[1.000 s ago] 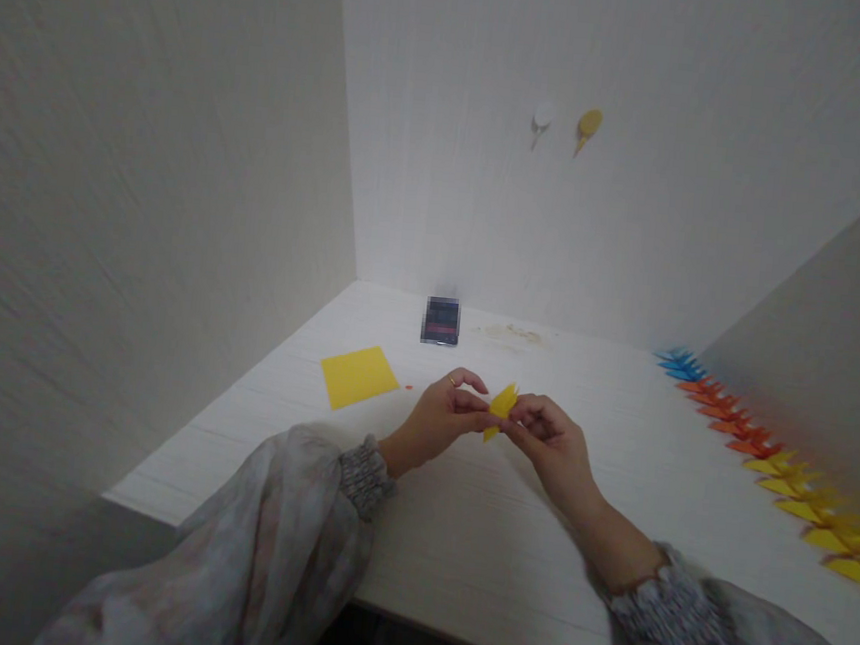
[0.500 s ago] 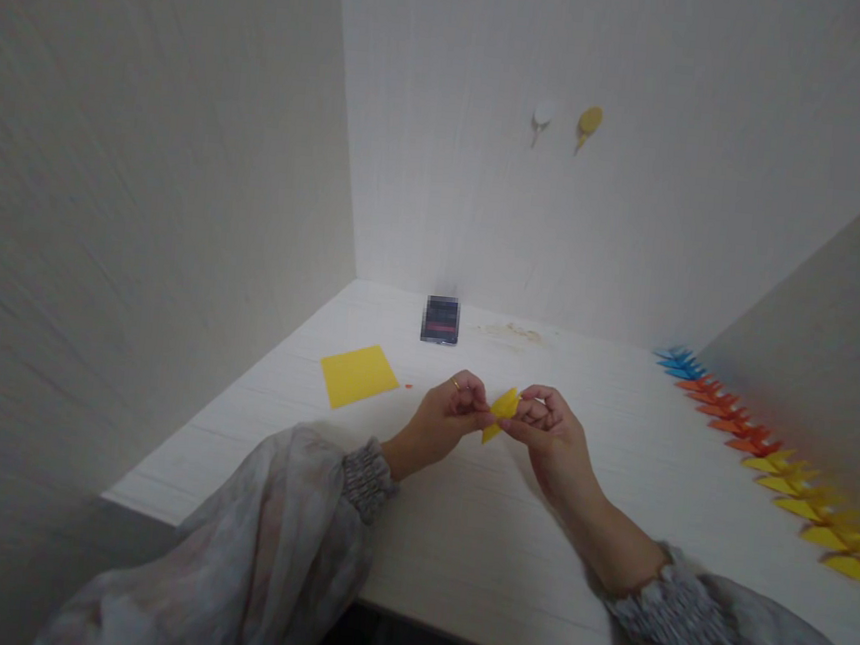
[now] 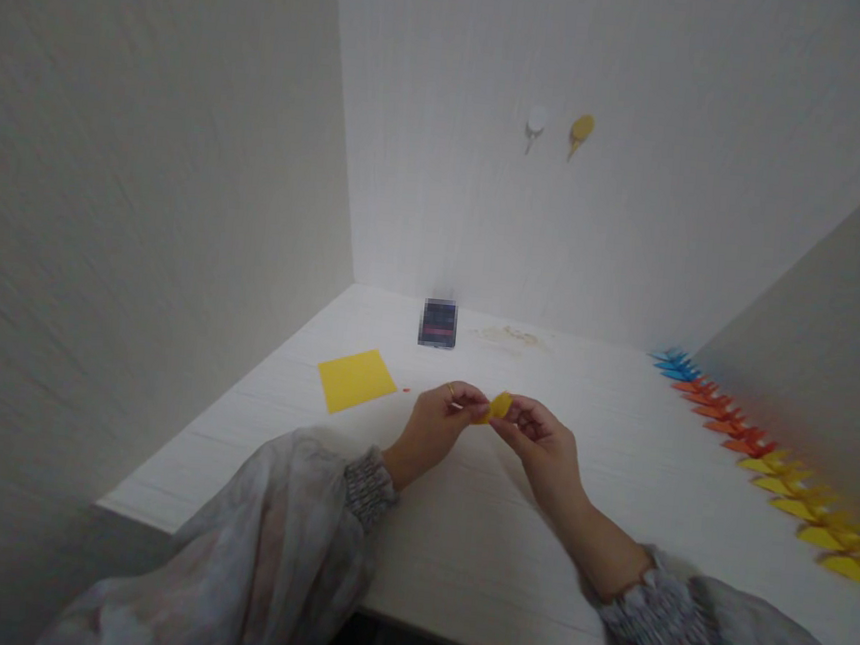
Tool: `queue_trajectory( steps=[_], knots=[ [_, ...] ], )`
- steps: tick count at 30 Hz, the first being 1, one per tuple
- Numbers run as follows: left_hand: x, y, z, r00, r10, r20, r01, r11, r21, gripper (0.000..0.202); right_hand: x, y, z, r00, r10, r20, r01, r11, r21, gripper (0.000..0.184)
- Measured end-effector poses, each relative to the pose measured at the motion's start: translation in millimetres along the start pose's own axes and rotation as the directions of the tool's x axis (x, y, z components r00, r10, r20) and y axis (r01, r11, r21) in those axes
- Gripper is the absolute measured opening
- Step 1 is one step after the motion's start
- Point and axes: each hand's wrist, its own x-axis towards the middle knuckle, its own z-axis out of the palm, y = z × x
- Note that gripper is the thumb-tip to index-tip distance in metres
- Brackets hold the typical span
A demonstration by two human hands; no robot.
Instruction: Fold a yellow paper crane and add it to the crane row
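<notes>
Between my two hands, just above the white table, is a small piece of folded yellow paper point(image 3: 500, 406). My left hand point(image 3: 436, 425), with a ring on one finger, pinches its left side between thumb and fingers. The thumb and fingertips of my right hand point(image 3: 545, 451) close on its right side. Fingers cover part of the paper, so its full shape is hidden. Left of my hands a stack or sheet of yellow paper point(image 3: 357, 380) lies flat on the table.
A row of folded paper figures, blue point(image 3: 674, 365), orange-red point(image 3: 723, 415) and yellow point(image 3: 806, 501), runs along the right wall. A dark blurred-out object point(image 3: 438, 324) lies near the back wall. White point(image 3: 536, 121) and yellow point(image 3: 582, 128) hooks are on that wall.
The folded yellow paper has been turned in my fingers and less of it shows. My right hand has shifted slightly left, and the whole view has moved a little.
</notes>
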Motion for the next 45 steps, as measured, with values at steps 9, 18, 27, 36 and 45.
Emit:
queue_trajectory(
  steps=[9, 18, 27, 36, 45],
  knots=[
    [-5.7, 13.7, 3.7, 0.972, -0.050, 0.228, 0.091, 0.981, -0.170, 0.021, -1.2, 2.6, -2.5, 0.998, -0.040, -0.051, 0.033, 0.991, -0.129, 0.028],
    [-4.5, 10.4, 2.0, 0.944, -0.161, 0.287, 0.256, 0.907, -0.335, 0.023, -4.2, 5.6, -6.3, 0.990, -0.123, 0.071, 0.134, 0.970, -0.200, 0.026],
    [-0.5, 8.1, 2.1, 0.976, -0.154, 0.155, 0.198, 0.923, -0.331, 0.028, -1.2, 4.1, -5.9, 0.993, -0.098, 0.073, 0.101, 0.994, -0.043, 0.020],
    [-1.0, 7.7, 2.9, 0.993, 0.007, 0.118, 0.025, 0.962, -0.273, 0.023, -1.0, -2.5, -4.0, 0.996, 0.058, 0.066, -0.066, 0.989, 0.134, 0.018],
    [-1.1, 7.2, 1.7, 0.990, -0.041, 0.132, 0.078, 0.955, -0.288, 0.024, 1.5, 0.8, -9.0, 0.984, 0.129, 0.119, -0.150, 0.971, 0.185, 0.015]
  ],
)
